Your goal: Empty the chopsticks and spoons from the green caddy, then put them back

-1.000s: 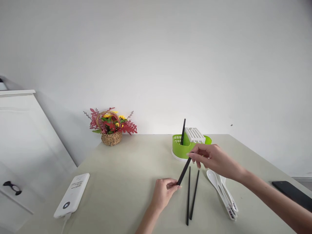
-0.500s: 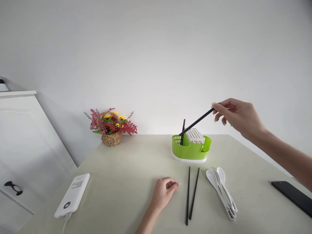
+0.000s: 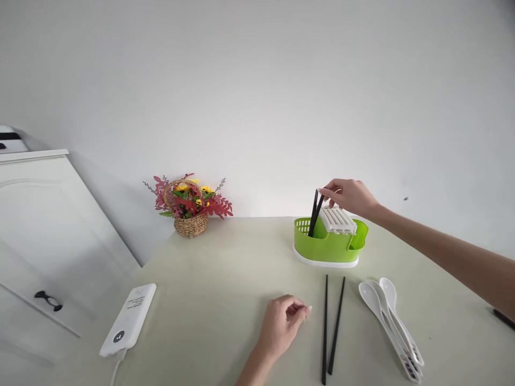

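My right hand (image 3: 349, 195) pinches the top of a black chopstick (image 3: 317, 212), which leans inside the left compartment of a green utensil holder (image 3: 322, 249). Right beside it, another dark chopstick (image 3: 313, 206) stands in that same compartment; how many are there is hard to tell. My left hand (image 3: 284, 324) rests on the table with its fingers curled and nothing visible in them. To its right lie two black chopsticks (image 3: 325, 327), side by side and slightly apart. Several white spoons (image 3: 388, 316) with patterned handle ends lie together further right.
A white slotted rack (image 3: 338, 220) tops the holder's middle. At the back left stands a wicker basket of flowers (image 3: 190, 225). A white power bank (image 3: 129, 321) with a cable lies at the left, near a white cabinet (image 3: 48, 225). A dark object (image 3: 504, 318) shows at the right edge.
My right hand has moved left and down, bringing its chopstick from a slant above the holder to a steeper position in the left compartment. The view has shifted slightly; my left hand stays on the table.
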The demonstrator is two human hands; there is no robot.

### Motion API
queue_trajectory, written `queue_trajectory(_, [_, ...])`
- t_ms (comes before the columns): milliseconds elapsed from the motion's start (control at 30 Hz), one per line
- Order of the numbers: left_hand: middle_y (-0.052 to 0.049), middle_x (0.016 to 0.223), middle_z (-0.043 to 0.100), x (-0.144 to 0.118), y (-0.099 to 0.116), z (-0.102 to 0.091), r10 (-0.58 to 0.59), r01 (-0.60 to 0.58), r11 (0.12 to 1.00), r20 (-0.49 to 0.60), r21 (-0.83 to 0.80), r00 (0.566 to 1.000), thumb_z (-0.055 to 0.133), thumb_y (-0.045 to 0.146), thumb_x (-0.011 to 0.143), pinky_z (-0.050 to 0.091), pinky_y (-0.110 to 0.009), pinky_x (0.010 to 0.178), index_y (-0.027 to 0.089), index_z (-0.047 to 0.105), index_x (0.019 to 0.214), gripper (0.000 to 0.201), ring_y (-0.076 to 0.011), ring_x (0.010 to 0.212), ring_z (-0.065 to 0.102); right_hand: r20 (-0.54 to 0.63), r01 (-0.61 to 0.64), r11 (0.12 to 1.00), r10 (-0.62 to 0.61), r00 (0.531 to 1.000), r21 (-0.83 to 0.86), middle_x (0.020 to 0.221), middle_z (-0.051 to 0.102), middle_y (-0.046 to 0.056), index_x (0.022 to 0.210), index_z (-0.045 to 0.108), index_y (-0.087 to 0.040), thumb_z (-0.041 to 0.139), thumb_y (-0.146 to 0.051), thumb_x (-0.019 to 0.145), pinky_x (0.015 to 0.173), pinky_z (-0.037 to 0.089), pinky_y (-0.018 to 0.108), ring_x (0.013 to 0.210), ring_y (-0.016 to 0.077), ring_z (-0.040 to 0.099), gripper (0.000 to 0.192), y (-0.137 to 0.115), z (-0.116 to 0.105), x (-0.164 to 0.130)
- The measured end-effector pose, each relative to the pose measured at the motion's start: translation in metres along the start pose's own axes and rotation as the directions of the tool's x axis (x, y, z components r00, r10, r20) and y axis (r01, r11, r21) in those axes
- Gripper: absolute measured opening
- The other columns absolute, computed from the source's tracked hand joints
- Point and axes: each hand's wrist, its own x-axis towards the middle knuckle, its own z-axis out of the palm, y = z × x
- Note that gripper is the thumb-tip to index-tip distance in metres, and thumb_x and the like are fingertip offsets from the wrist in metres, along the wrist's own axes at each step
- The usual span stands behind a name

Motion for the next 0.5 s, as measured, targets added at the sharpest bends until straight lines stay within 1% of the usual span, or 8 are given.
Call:
queue_trajectory(100, [-0.005,0.080,0.077,0.000,0.001,0.001,-0.013,0.013,1.000,-0.005,0.025,1.000,0.062,0.042,0.094,0.053,-0.026,0.072,0.021,0.076,0.082,0.027,-0.0183,0.075,0.069,0.045,0.006,1.000,-0.006,0.999,-0.007,0.081,0.079,0.003,0.084,0.069,-0.022,0.059,-0.059,0.091,0.056,0.052,0.026,0.063,0.0157,0.072,0.039,0.008,0.013,0.012])
queue_trajectory(200, [-0.004,0.081,0.076,0.000,0.001,0.003,-0.021,0.022,0.999,-0.015,0.045,1.000,0.062,0.039,0.094,0.052,-0.025,0.072,0.021,0.076,0.083,0.025,-0.0178,0.075,0.068,0.088,0.004,1.000,-0.002,0.996,-0.018,0.081,0.079,0.002,0.083,0.069,-0.022,0.060,-0.056,0.091,0.058,0.053,0.027,0.061,0.0154,0.072,0.037,0.014,0.024,0.021])
queue_trajectory(300, [-0.004,0.081,0.076,0.000,0.001,0.003,-0.023,0.023,0.999,-0.021,0.041,1.000,0.063,0.037,0.094,0.052,-0.025,0.072,0.021,0.076,0.083,0.023,-0.0175,0.075,0.068,0.126,0.003,0.999,0.002,0.992,-0.039,0.080,0.080,0.000,0.082,0.069,-0.022,0.061,-0.053,0.090,0.061,0.053,0.029,0.058,0.0148,0.071,0.033,0.020,0.031,0.029])
queue_trajectory(367, [-0.004,0.081,0.076,0.000,0.001,0.004,-0.023,0.024,0.999,-0.021,0.036,1.000,0.063,0.036,0.094,0.052,-0.024,0.072,0.021,0.076,0.083,0.022,-0.0173,0.075,0.068,0.126,-0.005,0.998,0.013,0.992,-0.060,0.079,0.080,0.000,0.082,0.069,-0.023,0.060,-0.052,0.091,0.064,0.053,0.030,0.058,0.0152,0.071,0.032,0.022,0.034,0.032])
queue_trajectory(433, [-0.004,0.081,0.076,0.000,0.001,0.004,-0.025,0.026,0.999,-0.018,0.041,1.000,0.063,0.036,0.094,0.052,-0.024,0.073,0.021,0.075,0.084,0.022,-0.0170,0.075,0.068,0.098,-0.017,0.996,0.026,0.995,-0.085,0.078,0.079,0.000,0.087,0.069,-0.023,0.059,-0.051,0.091,0.067,0.052,0.032,0.058,0.0161,0.071,0.030,0.022,0.036,0.034])
queue_trajectory(500, [-0.004,0.081,0.075,0.000,0.002,0.004,-0.025,0.026,0.998,-0.014,0.053,1.000,0.062,0.037,0.094,0.052,-0.024,0.073,0.021,0.075,0.083,0.023,-0.0169,0.075,0.068,0.044,-0.037,0.993,0.042,0.998,-0.108,0.077,0.079,0.000,0.104,0.067,-0.022,0.058,-0.050,0.092,0.068,0.051,0.034,0.062,0.0184,0.072,0.031,0.019,0.035,0.032])
